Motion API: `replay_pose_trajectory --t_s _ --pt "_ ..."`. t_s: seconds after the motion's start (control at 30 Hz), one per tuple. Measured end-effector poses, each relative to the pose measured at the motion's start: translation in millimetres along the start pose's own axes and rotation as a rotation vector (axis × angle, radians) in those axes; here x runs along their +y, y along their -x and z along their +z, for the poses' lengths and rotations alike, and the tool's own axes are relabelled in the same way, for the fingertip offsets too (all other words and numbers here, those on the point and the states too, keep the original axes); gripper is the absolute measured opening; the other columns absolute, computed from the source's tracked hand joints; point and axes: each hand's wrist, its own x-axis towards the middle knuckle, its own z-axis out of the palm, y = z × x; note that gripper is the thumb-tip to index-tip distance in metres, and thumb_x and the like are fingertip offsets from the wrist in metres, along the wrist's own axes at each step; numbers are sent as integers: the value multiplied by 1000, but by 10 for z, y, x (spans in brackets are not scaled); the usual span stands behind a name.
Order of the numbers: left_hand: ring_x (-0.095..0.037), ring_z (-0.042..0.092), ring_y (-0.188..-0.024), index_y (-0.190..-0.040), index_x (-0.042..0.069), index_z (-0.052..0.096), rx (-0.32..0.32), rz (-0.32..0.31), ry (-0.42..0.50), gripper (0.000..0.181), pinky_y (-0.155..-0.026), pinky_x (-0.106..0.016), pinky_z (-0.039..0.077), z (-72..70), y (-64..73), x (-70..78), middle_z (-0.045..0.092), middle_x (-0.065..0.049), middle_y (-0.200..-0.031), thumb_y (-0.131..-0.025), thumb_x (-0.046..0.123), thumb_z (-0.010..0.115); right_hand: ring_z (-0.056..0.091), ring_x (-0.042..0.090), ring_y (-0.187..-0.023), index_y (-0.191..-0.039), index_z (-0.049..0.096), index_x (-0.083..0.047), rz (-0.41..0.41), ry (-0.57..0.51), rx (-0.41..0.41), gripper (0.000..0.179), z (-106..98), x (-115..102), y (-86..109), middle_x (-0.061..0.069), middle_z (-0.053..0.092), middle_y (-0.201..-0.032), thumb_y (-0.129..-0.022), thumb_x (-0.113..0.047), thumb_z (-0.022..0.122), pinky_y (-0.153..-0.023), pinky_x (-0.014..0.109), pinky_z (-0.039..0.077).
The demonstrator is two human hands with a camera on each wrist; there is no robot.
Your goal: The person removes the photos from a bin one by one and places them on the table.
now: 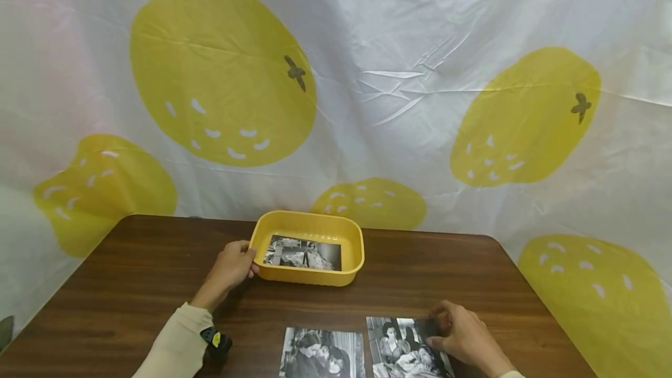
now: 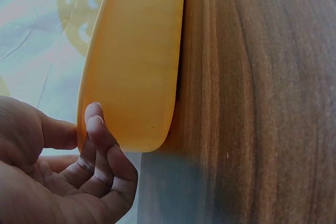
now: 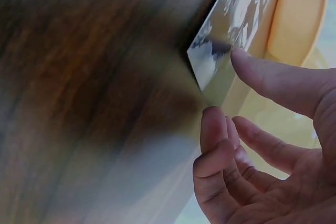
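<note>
A yellow plastic tub (image 1: 307,277) stands toward the back of the table, with a black-and-white photo (image 1: 304,254) lying inside. My left hand (image 1: 234,262) pinches its left rim, thumb on one side and curled fingers against the outer wall (image 2: 139,61). Nearer me, two more black-and-white prints lie side by side: a left photo (image 1: 322,354) and a right photo (image 1: 401,347). At the right photo's right edge is my right hand (image 1: 464,334). Its thumb (image 3: 283,80) reaches over the print's corner, while the fingers are spread apart from the thumb beside the edge.
The dark wood-grain table (image 1: 157,284) has rounded back corners. Behind it hangs a white curtain (image 1: 378,104) printed with big yellow fruit. On the left wrist is a black strap (image 1: 216,341).
</note>
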Motion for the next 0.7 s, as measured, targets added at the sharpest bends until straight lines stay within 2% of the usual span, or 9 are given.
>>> replay_pose_trajectory --t_s 0.23,0.33,0.5,0.7 --pt "-14 56 -59 -131 -9 46 3 6 3 40 -56 -28 44 -6 -6 3 63 -7 -71 -100 16 41 54 13 -69 -112 61 -8 -22 2 14 59 -117 -160 -141 -1 59 -77 -65 -32 86 -61 36 44" --pt "-14 56 -59 -130 -8 46 5 7 6 40 -56 -27 44 -14 -7 11 63 -7 -71 -100 16 41 58 14 -73 -114 61 -8 -49 -5 41 58 -211 -278 -251 -1 63 -82 -68 -37 83 -65 39 47" --pt "-14 56 -60 -131 -8 45 2 -5 9 40 -56 -27 45 -12 -5 13 62 -8 -73 -100 16 40 65 16 -80 -112 61 -10 -112 -28 92 52 -321 -497 -469 3 69 -91 -74 -42 78 -71 41 51" --pt "-14 56 -59 -132 -8 45 4 -5 6 40 -56 -27 45 2 -6 4 62 -8 -72 -100 16 41 63 18 -81 -110 64 -10 -198 -15 124 47 -351 -855 -760 5 68 -94 -78 -42 75 -72 39 50"
